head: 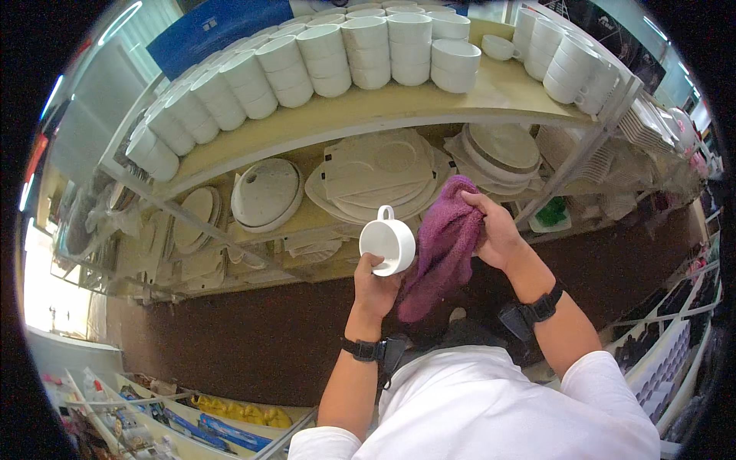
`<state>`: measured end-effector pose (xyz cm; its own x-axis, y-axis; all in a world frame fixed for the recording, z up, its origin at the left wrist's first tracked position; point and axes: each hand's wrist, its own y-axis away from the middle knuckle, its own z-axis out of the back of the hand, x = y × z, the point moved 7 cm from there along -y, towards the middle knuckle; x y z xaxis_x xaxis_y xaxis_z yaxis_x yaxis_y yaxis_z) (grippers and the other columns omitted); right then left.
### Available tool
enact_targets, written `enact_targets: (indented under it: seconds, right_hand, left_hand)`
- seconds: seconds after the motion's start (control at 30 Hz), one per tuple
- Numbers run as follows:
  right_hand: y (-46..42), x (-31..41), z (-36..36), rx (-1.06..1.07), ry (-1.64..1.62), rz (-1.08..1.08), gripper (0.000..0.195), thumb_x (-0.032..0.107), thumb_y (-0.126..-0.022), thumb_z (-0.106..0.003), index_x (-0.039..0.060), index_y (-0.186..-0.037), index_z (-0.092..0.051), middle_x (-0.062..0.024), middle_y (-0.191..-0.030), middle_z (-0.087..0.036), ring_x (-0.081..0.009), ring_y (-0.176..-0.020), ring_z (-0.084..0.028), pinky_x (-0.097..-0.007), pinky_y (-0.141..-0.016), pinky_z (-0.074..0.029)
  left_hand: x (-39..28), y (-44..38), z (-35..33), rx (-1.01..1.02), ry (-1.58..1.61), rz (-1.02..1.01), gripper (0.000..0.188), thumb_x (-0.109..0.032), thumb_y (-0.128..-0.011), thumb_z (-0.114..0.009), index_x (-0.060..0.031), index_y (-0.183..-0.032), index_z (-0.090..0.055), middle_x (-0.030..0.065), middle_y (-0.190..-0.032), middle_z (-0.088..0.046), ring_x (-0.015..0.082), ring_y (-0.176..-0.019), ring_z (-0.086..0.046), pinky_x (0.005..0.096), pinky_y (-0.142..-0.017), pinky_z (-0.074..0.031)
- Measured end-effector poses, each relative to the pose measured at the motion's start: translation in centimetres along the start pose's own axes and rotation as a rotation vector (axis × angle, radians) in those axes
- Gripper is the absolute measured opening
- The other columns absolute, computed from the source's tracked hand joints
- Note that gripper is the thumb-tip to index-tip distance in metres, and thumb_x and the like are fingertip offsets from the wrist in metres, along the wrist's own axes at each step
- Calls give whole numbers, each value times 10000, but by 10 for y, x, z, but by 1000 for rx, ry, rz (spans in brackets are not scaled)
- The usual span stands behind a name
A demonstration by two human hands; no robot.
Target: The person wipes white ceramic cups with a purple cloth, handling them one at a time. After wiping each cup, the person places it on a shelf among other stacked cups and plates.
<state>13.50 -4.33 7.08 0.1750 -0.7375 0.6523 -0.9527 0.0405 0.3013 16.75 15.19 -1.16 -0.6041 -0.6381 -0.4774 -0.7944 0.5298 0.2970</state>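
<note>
My left hand (376,287) grips a white ceramic cup (397,247) by its lower rim, with the thumb inside and the loop handle pointing away from me. Just right of the cup, my right hand (497,233) holds a bunched purple cloth (445,247), whose lower end hangs down beside the cup. Both hands are in front of a shelving rack. On its upper shelf (345,123) stand rows of stacked white cups (365,52). A single white cup (498,47) with a handle sits between those rows and another group of stacked cups (569,63) at the right.
The lower shelf carries stacked oval platters (379,172), round plates (267,192) and more plates (503,149). A green item (550,213) lies at its right. Metal rack posts (575,155) slant down at both sides. Behind me are shelves with yellow items (241,411) and blue packages (236,431).
</note>
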Motion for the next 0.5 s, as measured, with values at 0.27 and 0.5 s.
enact_targets:
  seconds: [0.27, 0.5]
  right_hand:
    - [0, -32, -2, -89, 353, 210, 441, 384, -1106, -392, 4, -1214, -589, -51, -1129, -652, -128, -1010, -590, -308, -947, -472]
    - [-1, -20, 20, -114, 240, 121, 324, 291, -1085, -481, 14, -1199, -605, -38, -1085, -650, -116, -960, -588, -292, -886, -484]
  left_hand:
    - [-8, -6, -31, -44, -1332, -558, 406, -31, -870, -580, 47, -1249, -455, 317, -1087, -644, 465, -1068, -649, 457, -890, -507]
    - [15, 1, -66, -51, -1354, -680, 546, 120, -773, -629, -2, -1282, -474, 247, -1159, -644, 401, -1109, -641, 397, -943, -491]
